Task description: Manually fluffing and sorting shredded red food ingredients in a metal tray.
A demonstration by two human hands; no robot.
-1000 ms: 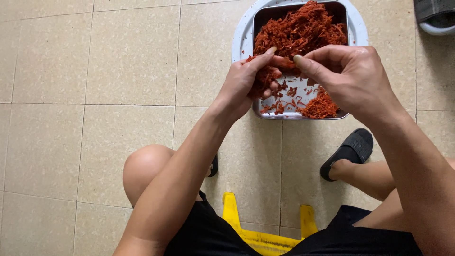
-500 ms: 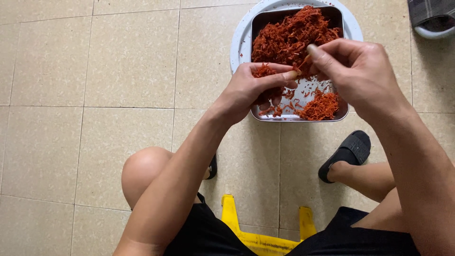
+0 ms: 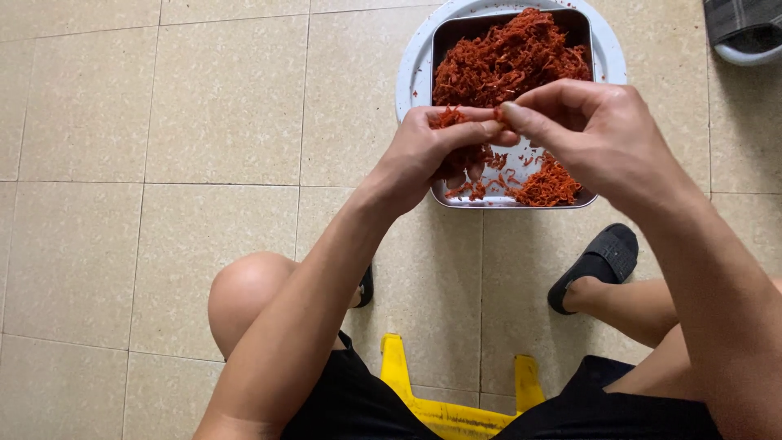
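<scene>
A square metal tray (image 3: 446, 33) on the tiled floor holds a heap of red shredded strands (image 3: 509, 57), piled at its far side and thinner near me. My left hand (image 3: 432, 147) grips a clump of the red strands over the tray's near edge. My right hand (image 3: 595, 134) meets it from the right, its thumb and forefinger pinching the same clump at the left hand's fingertips. Both hands hide the middle of the tray.
The tray rests on a round white plate (image 3: 411, 69). A yellow plastic stool (image 3: 456, 407) sits under me. My foot in a black slipper (image 3: 599, 261) is right of the tray. A grey-and-white object (image 3: 745, 28) lies at the top right corner.
Both hands have come closer together over the tray's near part, fingertips now touching on the red clump; the right hand moved left and slightly down.
</scene>
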